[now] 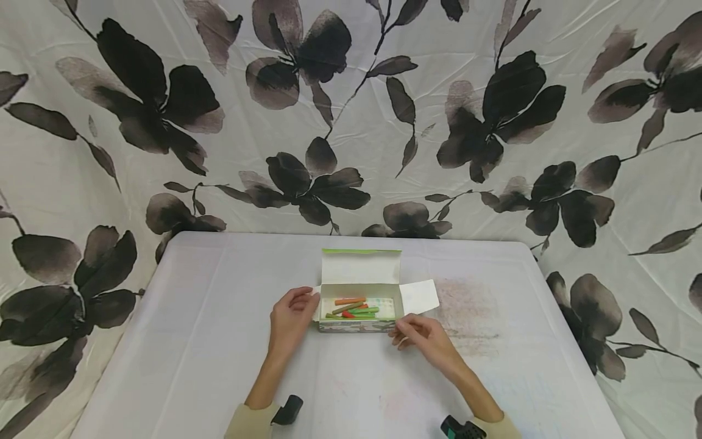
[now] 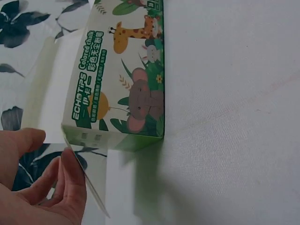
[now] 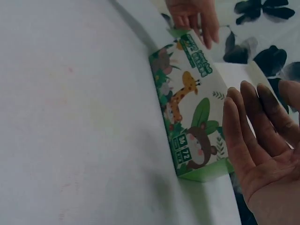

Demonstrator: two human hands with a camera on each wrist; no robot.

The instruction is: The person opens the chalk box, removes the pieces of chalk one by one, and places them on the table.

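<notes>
A chalk box (image 1: pixel 358 327) stands on the table with its lid (image 1: pixel 361 266) up. Its printed front, with cartoon animals and "Colored chalk", shows in both wrist views. Several orange, green and red chalk sticks (image 1: pixel 351 308) lie loosely inside. By the box's left end is my left hand (image 1: pixel 293 317), its fingertips touching the left side flap (image 2: pixel 89 180), thumb apart from them. My right hand (image 1: pixel 425 338) is at the front right corner, fingers extended; whether they touch the box cannot be told. The right side flap (image 1: pixel 420 296) is folded outward.
A white cloth covers the table (image 1: pixel 208 317), with brownish smudges (image 1: pixel 471 317) right of the box. Behind the table hangs a white floral curtain (image 1: pixel 356 140). Dark devices (image 1: pixel 287 410) are worn on both wrists, over beige sleeves.
</notes>
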